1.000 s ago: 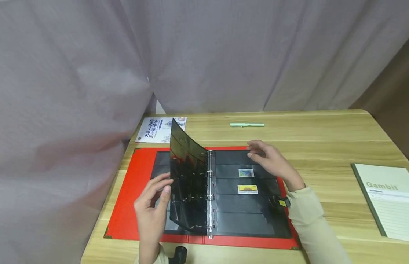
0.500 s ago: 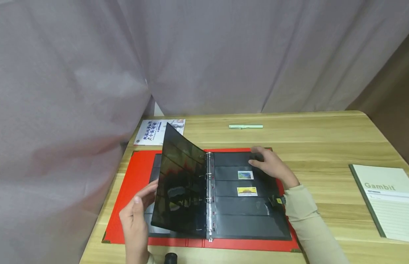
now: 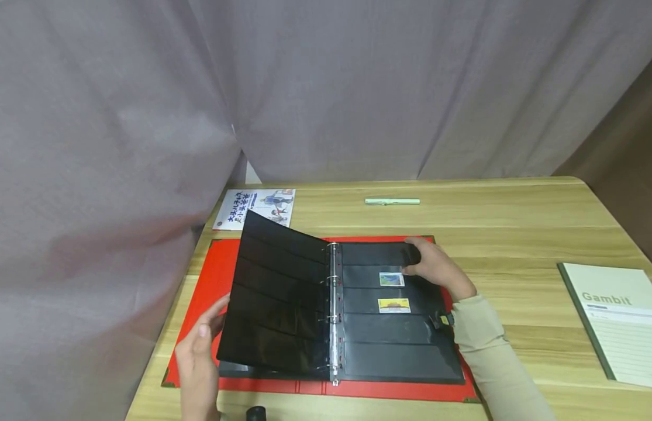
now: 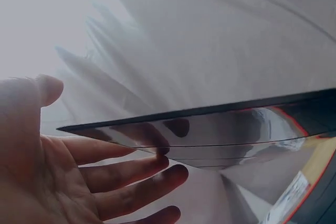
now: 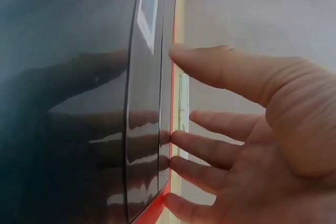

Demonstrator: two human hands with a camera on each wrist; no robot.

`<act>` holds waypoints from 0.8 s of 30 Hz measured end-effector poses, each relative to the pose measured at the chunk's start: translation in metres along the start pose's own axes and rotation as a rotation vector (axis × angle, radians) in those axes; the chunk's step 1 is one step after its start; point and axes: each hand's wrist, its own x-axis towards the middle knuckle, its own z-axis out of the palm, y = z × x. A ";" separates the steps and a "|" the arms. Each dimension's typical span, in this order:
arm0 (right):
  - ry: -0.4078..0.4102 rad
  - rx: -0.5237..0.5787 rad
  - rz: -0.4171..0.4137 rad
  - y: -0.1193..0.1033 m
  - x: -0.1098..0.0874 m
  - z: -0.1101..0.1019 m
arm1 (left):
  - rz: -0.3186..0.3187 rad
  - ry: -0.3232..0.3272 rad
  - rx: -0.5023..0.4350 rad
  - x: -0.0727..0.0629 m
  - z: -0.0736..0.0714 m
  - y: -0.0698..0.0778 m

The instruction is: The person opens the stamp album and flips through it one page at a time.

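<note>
A red ring-binder stamp album (image 3: 212,272) lies spread on the table. One black pocket page (image 3: 275,298) stands tilted to the left of the metal rings (image 3: 334,318). My left hand (image 3: 196,356) is at that page's outer edge; in the left wrist view its straight fingers (image 4: 131,192) reach behind the page, thumb apart from it. On the flat right page (image 3: 394,359) sit a blue-green stamp (image 3: 391,279) and a yellow stamp (image 3: 394,306). My right hand (image 3: 436,269) is at this page's upper right, thumb near the blue-green stamp, fingers spread in the right wrist view.
A white illustrated booklet (image 3: 233,207) lies beyond the album's upper left corner. A pale green pen (image 3: 392,201) is near the back of the wooden table (image 3: 504,222). To the right lies a notebook marked Gambit (image 3: 607,321). Grey curtains (image 3: 326,88) hang behind.
The black page has swung left and lower, with my left hand moving left along with it. My right hand has come down onto the upper right of the right page.
</note>
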 end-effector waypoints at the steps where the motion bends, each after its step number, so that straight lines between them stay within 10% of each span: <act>1: 0.005 -0.013 0.003 0.000 0.000 0.001 | -0.008 0.004 0.021 0.000 -0.001 -0.001; 11: -0.010 -0.116 0.044 -0.006 -0.004 0.003 | -0.143 -0.003 0.294 0.003 -0.011 -0.012; 24: -0.044 -0.205 0.107 -0.009 -0.007 0.001 | -0.224 -0.038 0.430 0.004 -0.013 -0.031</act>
